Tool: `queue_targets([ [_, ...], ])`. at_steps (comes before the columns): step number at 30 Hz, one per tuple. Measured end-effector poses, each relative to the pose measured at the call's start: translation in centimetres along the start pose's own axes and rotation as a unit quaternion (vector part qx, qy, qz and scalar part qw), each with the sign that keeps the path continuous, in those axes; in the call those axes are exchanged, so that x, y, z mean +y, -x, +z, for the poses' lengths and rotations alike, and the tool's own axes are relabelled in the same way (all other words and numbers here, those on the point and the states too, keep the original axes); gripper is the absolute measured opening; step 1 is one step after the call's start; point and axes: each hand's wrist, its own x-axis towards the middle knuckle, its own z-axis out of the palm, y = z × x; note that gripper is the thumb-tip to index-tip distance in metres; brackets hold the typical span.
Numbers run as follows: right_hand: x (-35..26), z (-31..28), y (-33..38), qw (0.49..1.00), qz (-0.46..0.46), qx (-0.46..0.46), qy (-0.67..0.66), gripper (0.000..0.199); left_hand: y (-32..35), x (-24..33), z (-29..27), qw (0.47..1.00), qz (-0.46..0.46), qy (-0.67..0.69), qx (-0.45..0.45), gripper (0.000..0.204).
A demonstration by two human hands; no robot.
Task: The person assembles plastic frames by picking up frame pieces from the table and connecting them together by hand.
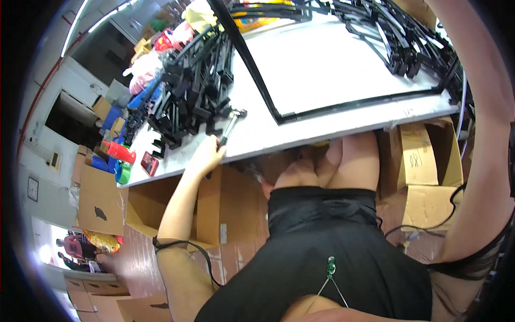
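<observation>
Head view: The left hand (208, 156) touches a hammer-like tool (231, 126) on the tabletop (258, 131), its grip's closure impossible to tell; the right hand is out of frame. A careless sideways tug could snag the adjacent black parts (188, 96).

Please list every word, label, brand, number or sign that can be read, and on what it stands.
Right cardboard box: dark handwritten marking, which I do not copy out.
Yellow-orange package: printing, partly covered, too blurred to read.
Wall clock: dial marks too small to read.
White label on left cardboard box: too small to read.
</observation>
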Motion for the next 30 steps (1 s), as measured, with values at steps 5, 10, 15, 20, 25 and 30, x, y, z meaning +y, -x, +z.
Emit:
queue_targets([
  [5, -0.1, -0.5, 0.5, 0.997, -0.029, 0.007, 0.072, 0.031, 0.3, 0.8, -1.2, 0.951, -0.122, 0.265, -0.103, 0.031],
  [10, -1.2, -2.4, 0.2, 0.994, 0.049, -0.064, -0.078, 0.032, 2.7, 4.2, -8.8, 0.982, 0.064, 0.163, 0.072, 0.037],
  [15, -0.5, -2.7, 1.3, 0.99, 0.065, -0.062, -0.108, 0.034, 3.9, 11.0, -23.8, 0.919, 0.059, 0.244, 0.303, 0.049],
  [20, -0.6, -4.4, 1.0, 0.98, 0.083, -0.094, -0.155, 0.034, 4.7, 14.8, -34.0, 0.909, 0.154, 0.014, 0.386, 0.042],
  [25, -0.8, -4.0, 0.9, 0.977, 0.087, -0.081, -0.179, 0.034, 3.3, 15.0, -37.3, 0.838, 0.245, -0.015, 0.487, 0.041],
  [30, -0.9, -3.5, 0.7, 0.982, 0.075, -0.095, -0.143, 0.034, 3.5, 13.6, -41.2, 0.839, 0.258, -0.284, 0.386, 0.037],
])
